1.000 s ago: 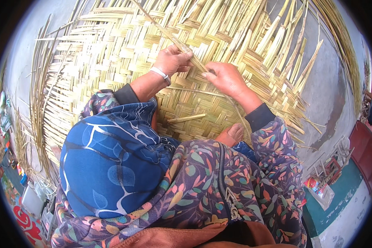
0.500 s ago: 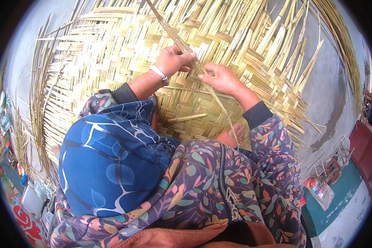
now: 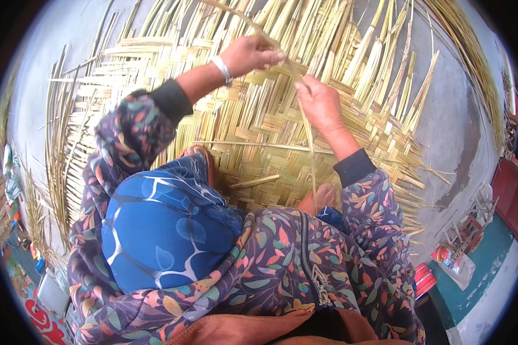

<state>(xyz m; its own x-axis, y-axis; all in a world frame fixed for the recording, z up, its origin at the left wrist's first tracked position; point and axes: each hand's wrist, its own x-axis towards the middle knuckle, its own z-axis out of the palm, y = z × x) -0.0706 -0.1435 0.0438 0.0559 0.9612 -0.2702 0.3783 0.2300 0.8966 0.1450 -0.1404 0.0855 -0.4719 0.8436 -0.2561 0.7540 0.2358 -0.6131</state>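
A long flat reed strip [image 3: 306,123] runs from the top of the view down toward my foot, held up over a woven reed mat [image 3: 270,167]. My left hand [image 3: 252,53], with a white band at the wrist, is closed around the strip's upper part. Lower down and to the right, my right hand [image 3: 321,102] pinches the same strip between thumb and fingers. The strip bends between the two hands. Beneath them the mat shows a tight weave close to my feet, with loose strip ends fanning out along its far and right sides.
My bare foot [image 3: 319,198] rests on the mat beside a short loose reed piece [image 3: 255,181]. A bundle of long reeds [image 3: 472,63] lies at the far right on the grey floor [image 3: 443,132]. A small rack-like stool [image 3: 463,230] and a plastic packet [image 3: 454,264] are at the right.
Both hands have moved up and away from me, the left also slightly right. The strip between them is now bent where it was straight. My left foot has come into view.
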